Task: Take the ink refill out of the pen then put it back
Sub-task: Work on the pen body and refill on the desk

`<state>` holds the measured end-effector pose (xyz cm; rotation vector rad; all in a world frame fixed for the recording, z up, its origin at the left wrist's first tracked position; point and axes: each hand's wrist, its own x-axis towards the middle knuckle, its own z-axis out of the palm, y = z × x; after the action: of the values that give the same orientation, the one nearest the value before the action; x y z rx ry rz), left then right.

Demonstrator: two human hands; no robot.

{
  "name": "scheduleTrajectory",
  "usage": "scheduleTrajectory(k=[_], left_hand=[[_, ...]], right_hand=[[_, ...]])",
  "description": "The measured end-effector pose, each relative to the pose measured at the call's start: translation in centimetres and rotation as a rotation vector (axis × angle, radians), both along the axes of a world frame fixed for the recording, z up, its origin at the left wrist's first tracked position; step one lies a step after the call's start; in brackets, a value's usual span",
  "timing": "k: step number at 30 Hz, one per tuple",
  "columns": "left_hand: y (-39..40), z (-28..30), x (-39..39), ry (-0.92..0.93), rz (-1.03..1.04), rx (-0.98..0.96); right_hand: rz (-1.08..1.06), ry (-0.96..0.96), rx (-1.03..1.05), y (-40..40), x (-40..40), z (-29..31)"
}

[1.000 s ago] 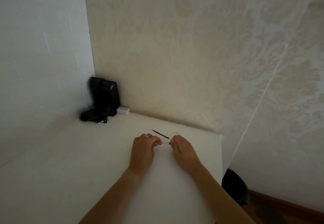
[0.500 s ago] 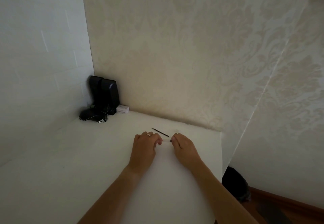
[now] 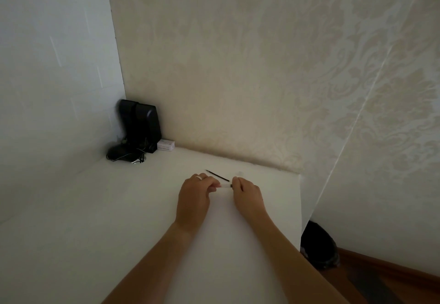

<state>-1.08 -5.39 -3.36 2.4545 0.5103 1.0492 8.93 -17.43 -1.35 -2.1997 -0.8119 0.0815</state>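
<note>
Item: pen (image 3: pixel 225 186), pale and see-through, held low over the white table (image 3: pixel 119 208) between my two hands, its long axis running left to right across my view. Item: ink refill (image 3: pixel 217 175), a thin dark stick lying free on the table just beyond the pen, apart from it, its long axis slanting from far-left to near-right, its near end close to my right fingertips. Item: my left hand (image 3: pixel 194 196), fingers curled, pinching the pen's left end; a ring (image 3: pixel 198 177) shows on one finger. Item: my right hand (image 3: pixel 246 195), fingers curled, pinching the pen's right end, where a small dark part shows; whether that is a tip or a cap I cannot tell. Judgement: the refill is out and the return is not yet done; the right hand sits nearer the refill's near end, so it looks the likelier one to reach forward and pick it up, and the refill would have to be turned into line with the pen. Surroundings: black speakers (image 3: pixel 140 129) and a small white box (image 3: pixel 166 145) in the far corner, well apart; patterned wall (image 3: pixel 262 65) behind.
</note>
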Motion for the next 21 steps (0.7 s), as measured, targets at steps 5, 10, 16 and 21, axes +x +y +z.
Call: scheduleTrajectory(k=[5,10,16,21], left_hand=[[0.33,-0.66,0.27,0.026,-0.05,-0.024],[0.43,-0.63,0.38,0.037,-0.059,0.023],[0.04,-0.02,0.15,-0.044,0.061,0.116],[0.27,-0.17,0.2,-0.014,0.09,0.107]], right_hand=[[0.054,-0.072,0.062,-0.39,0.05,0.12],[0.047,0.016,0.14,-0.49,-0.22,0.32],[0.056,0.034,0.219,-0.25,-0.28,0.03],[0.102,-0.112,0.224,-0.32,0.12,-0.58]])
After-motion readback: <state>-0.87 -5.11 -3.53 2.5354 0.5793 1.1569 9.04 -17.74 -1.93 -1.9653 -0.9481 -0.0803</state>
